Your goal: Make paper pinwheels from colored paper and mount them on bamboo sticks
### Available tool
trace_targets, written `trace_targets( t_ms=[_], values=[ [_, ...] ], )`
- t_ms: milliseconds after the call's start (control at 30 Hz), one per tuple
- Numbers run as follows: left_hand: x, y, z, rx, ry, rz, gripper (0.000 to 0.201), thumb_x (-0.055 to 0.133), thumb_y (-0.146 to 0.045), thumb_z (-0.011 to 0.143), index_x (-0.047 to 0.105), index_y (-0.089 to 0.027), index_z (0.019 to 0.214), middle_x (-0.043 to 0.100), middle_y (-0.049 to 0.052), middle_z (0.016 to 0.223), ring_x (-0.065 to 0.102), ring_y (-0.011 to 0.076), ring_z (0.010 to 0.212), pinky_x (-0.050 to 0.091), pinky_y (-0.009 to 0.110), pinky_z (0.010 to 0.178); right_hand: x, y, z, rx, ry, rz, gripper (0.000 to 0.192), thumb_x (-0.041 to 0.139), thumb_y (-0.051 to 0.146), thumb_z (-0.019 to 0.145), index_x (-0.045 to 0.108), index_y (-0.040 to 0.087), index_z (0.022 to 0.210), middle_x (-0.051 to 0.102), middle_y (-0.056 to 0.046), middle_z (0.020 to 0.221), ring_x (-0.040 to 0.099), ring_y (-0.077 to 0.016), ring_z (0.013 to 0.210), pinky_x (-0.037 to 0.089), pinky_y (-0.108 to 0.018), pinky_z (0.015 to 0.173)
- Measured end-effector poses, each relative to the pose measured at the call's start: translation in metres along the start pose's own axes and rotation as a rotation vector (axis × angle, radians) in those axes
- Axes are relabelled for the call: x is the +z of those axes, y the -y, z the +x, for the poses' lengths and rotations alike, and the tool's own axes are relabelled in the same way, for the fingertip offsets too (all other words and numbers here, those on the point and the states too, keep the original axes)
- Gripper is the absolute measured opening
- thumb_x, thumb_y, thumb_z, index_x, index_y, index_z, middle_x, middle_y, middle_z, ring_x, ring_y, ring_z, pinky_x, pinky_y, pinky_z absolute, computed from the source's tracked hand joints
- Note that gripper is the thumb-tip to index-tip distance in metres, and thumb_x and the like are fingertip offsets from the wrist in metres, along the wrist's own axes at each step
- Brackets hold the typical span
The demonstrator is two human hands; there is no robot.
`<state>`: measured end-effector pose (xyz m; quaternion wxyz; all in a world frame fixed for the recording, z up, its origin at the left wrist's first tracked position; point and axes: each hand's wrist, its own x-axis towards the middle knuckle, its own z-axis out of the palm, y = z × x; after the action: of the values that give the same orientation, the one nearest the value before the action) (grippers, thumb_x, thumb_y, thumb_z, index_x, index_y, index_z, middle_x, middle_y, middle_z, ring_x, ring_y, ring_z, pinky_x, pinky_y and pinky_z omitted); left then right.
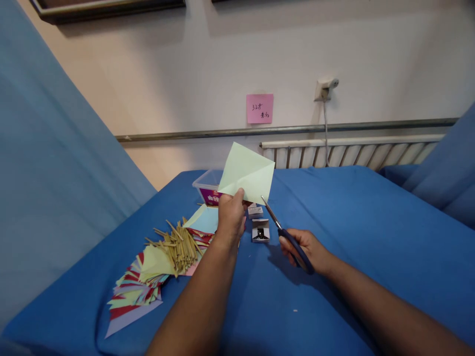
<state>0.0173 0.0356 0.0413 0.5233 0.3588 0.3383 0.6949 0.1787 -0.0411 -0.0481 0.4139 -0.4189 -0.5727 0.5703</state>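
Note:
My left hand [230, 212] pinches a pale green square of paper [247, 170] by its lower left edge, holding it up over the table. Crease lines run across the sheet. In my right hand [302, 248] is a pair of scissors [294, 244] with dark blue handles. Their tips point up and left and meet the sheet's lower right corner; whether the blades are parted there is too small to tell. Below the paper, a small white open box [260, 231] holds dark shiny bits. Another small white box [255, 211] is partly hidden behind the paper.
A blue cloth covers the table [352, 212]. On the left lie a bundle of thin sticks [181, 249], a fan of coloured paper pieces [135, 287] and a clear plastic tub [205, 185]. Blue curtains [55, 163] hang at the sides. A radiator [356, 151] lines the wall.

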Motion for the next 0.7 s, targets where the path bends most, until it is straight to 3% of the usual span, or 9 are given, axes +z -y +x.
trace_targets(
  t_ms=[200,700],
  values=[
    [-0.0001,-0.0001,-0.0005,0.000,0.029,-0.003,0.032,0.065,-0.014,0.071,0.065,-0.012,0.104,0.073,0.008,0.085,0.071,0.0223,0.077,0.057,0.037,0.076,-0.0011,-0.0027,0.0000,0.006,0.008,-0.020,0.042,0.060,0.057,0.080,0.052,0.017,0.070,0.054,0.003,0.058,0.049,-0.0079,0.044,0.038,-0.020,0.042],
    [-0.0009,0.0039,-0.0002,-0.053,0.063,-0.003,0.026,0.066,-0.019,0.070,0.064,-0.011,0.095,0.072,0.009,0.082,0.071,0.0224,0.074,0.057,0.038,0.074,-0.0027,-0.0053,0.0007,-0.013,0.013,-0.030,0.040,0.059,0.055,0.082,0.054,0.017,0.071,0.057,0.001,0.062,0.053,-0.0096,0.046,0.040,-0.022,0.044]
  ],
)
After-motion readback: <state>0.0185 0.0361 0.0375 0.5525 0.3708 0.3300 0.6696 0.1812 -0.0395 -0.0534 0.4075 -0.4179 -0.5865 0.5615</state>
